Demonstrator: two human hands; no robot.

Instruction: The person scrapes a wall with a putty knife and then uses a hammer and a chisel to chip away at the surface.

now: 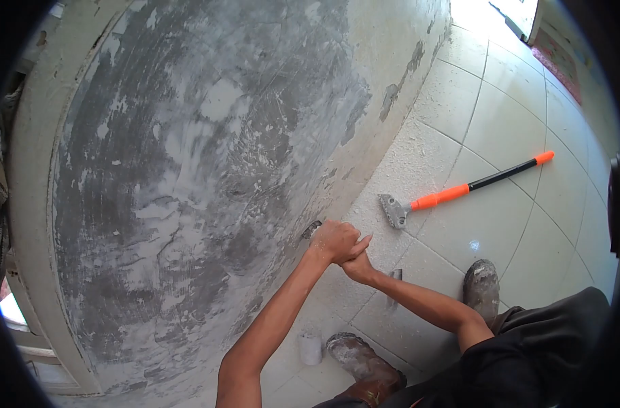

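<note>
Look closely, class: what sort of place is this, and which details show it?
Probably a room under renovation: the wall is patchy, its coating partly gone; pale debris litters the tiled floor; and a scraper-like tool with orange grips lies there.

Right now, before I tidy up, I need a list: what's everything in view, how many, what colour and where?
Patchy plaster wall: one, grey and white, left and centre
Square floor tiles: many, off-white, right and lower centre
Long-handled scraper: one, orange and black with grey head, on tiles
Plaster dust and flakes: many, white, along wall foot
Short cylinder: one, whitish, beside lower boot
Small object: one, grey, partly hidden by right forearm
Painted frame: one, pale, far left
Speckled strip: one, pink, upper right
Dusty boots: two, brown, lower right and lower centre
Clothing: black top, lower right
Left hand, right hand: one each, bare, together near wall foot; anything in the fingers is unclear
</note>
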